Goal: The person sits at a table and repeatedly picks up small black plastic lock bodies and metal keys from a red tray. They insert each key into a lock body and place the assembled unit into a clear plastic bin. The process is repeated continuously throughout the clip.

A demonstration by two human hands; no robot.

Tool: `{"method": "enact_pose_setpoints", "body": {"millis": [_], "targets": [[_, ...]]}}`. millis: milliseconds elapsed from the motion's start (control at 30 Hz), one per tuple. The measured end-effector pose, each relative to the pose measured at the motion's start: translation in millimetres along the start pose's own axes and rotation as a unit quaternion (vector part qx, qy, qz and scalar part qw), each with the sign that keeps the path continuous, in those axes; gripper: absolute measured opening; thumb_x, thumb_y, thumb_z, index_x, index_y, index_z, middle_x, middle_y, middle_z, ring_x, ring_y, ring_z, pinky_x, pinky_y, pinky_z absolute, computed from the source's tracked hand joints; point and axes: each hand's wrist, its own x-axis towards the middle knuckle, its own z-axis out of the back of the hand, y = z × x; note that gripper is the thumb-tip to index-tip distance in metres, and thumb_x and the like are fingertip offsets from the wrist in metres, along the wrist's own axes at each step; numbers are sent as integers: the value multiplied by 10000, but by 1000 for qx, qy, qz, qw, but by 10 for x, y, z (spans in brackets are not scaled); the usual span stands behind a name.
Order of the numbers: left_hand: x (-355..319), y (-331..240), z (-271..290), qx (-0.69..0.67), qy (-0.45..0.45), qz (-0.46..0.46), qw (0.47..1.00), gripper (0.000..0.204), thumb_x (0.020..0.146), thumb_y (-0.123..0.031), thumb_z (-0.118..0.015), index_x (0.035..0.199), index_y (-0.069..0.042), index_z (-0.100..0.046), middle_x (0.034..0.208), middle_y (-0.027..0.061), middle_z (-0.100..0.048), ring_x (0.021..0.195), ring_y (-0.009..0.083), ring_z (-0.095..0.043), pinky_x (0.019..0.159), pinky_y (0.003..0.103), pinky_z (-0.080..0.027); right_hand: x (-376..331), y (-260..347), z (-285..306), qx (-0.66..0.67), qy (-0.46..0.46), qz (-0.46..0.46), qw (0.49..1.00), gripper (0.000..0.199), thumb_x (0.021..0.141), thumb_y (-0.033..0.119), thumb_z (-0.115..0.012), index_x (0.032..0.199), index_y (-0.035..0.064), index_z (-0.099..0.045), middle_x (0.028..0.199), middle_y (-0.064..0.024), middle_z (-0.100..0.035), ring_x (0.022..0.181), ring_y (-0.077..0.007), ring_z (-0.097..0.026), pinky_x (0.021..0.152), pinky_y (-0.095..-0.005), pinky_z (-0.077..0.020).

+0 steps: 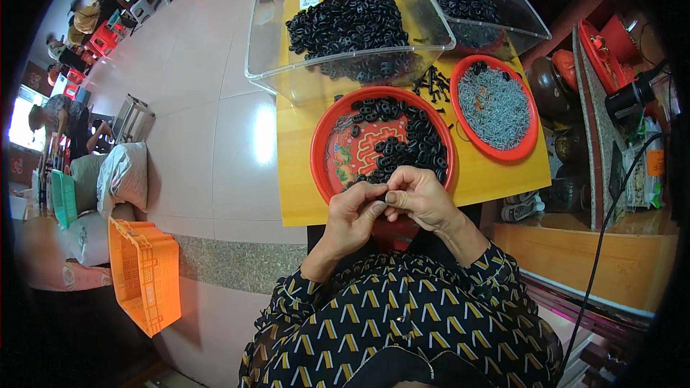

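My left hand point(352, 214) and my right hand point(424, 201) meet at the near rim of a round red tray point(318, 172). Thumbs and fingertips are pinched together, and the small dark thing between them is mostly hidden. Inside the tray lie many small black oval pieces with two holes point(420, 145), heaped toward its right side. A second red tray point(532, 145), to the right, holds a pile of silver screws point(494, 109). Between the trays, several black parts with long stems point(433, 85) lie loose on the yellow tabletop point(298, 172).
Two clear plastic bins point(262, 75) point(535, 25) with black pieces stand at the far side. An orange crate point(147, 276) and stuffed sacks point(122, 176) sit on the floor at left. A black cable point(607, 223) hangs at right. Other people are seated far left.
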Motion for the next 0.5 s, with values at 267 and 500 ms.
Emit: {"method": "enact_pose_setpoints", "body": {"millis": [267,500], "targets": [[-68,203,73,-220,-19,53,974,252,829,-36,-565,1071,14,-517,843,37,-577,736,81,-537,642,206,-440,-10,142,-59,65,-12,-53,996,152,827,114,-584,905,-12,-552,762,-58,-579,643,-127,-591,560,-228,-512],[-86,149,50,-164,-34,55,984,264,815,-22,-575,1068,29,-517,835,30,-567,735,77,-522,640,201,-428,-93,105,-126,-35,-56,-34,997,138,838,117,-569,877,-15,-562,727,-57,-575,596,-104,-572,505,-204,-484]]}}
